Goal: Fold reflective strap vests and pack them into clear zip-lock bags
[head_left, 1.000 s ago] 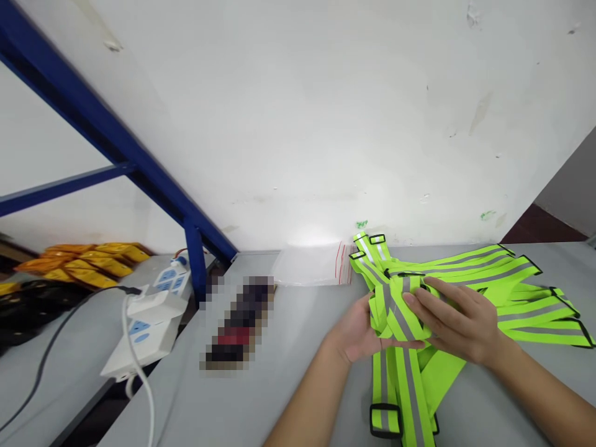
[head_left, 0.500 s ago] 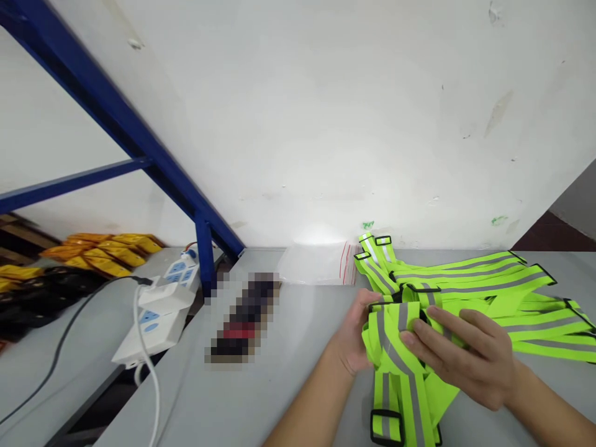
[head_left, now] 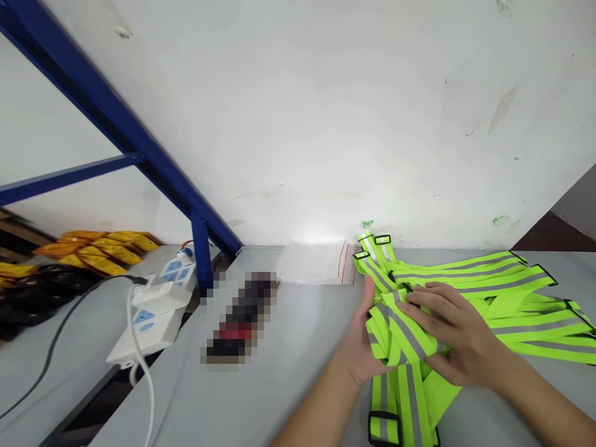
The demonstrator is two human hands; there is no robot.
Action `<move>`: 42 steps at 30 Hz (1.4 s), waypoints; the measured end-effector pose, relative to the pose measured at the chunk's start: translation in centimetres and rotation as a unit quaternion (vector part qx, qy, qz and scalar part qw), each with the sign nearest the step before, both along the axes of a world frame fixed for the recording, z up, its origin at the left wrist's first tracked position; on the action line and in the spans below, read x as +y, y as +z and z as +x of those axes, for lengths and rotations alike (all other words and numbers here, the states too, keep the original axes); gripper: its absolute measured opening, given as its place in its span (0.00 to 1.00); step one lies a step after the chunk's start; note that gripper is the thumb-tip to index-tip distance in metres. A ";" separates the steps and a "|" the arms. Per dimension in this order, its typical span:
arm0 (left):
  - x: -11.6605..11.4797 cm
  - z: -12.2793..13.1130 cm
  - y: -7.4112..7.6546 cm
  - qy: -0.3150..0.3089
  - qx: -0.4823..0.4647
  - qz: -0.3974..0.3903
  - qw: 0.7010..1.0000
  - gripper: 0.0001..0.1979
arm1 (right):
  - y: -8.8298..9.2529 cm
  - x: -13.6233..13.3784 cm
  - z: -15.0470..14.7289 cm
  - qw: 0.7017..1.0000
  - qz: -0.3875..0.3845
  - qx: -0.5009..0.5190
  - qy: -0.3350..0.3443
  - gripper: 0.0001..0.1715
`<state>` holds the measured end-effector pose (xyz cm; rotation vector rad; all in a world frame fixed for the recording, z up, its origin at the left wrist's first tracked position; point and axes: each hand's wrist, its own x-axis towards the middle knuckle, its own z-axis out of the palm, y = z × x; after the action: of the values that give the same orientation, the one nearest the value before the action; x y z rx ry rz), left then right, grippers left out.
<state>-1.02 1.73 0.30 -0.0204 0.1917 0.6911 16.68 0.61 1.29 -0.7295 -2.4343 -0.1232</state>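
I take the clear zip bag as my marker: a flat, glossy plastic pouch with red lines along its closing edge, lying on the smooth grey table against the white wall.

Just right of the bag and nearer the camera, both hands meet on the folded vest. It is a bundle of fluorescent yellow-green webbing with a dull grey reflective stripe down the middle of each band, doubled over into a thick wad.

The left hand cups the wad from its bag side, palm curved around it and thumb standing up along the edge. The right hand lies over the top, fingers spread and slightly bent, pressing the layers down. I cannot see its thumb. Both hands are closed loosely on the wad, which is pinched between them.

From the wad, loose bands hang towards the camera, ending in a black rectangular buckle.

Right of the bag, behind the hands, the pile of vests fans out flat in long, black-edged strips.

Left of the bag lies a blurred dark object, then a blue metal frame, then a white power strip with a pale cable, and farthest left yellow packets.
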 end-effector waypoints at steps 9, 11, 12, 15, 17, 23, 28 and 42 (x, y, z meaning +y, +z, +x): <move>-0.6 2.0 0.1 0.152 0.095 0.094 0.979 0.21 | -2.3 -0.9 -2.4 0.998 0.026 0.046 -0.021 0.40; -0.8 2.4 0.5 0.178 0.106 0.111 0.972 0.24 | -2.2 -1.3 -2.8 0.998 0.010 0.068 -0.014 0.38; -1.0 2.7 0.6 0.203 0.117 0.105 0.966 0.25 | -2.1 -1.4 -3.0 0.996 -0.007 0.092 -0.009 0.37; -1.4 3.5 0.2 0.297 0.205 0.059 0.931 0.28 | -2.0 -1.3 -3.4 0.976 -0.104 0.193 0.003 0.31; -1.5 3.8 -0.3 0.346 0.311 0.062 0.883 0.29 | -2.0 -1.1 -3.5 0.949 -0.185 0.257 -0.005 0.26; -1.4 3.2 -0.6 0.324 0.437 0.194 0.816 0.28 | -1.6 -0.1 -2.6 0.834 -0.376 0.387 -0.116 0.21; -1.1 3.6 -0.8 0.284 0.328 0.155 0.887 0.24 | -1.5 1.5 -1.4 0.812 -0.401 0.385 -0.177 0.21; -2.0 4.3 -1.4 0.338 0.542 0.140 0.757 0.21 | -1.0 -0.6 -4.0 0.846 -0.364 0.341 -0.186 0.30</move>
<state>3.27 -0.28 -1.09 0.6529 1.2512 1.4016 12.73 0.01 0.33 -1.2966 -1.5800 0.8220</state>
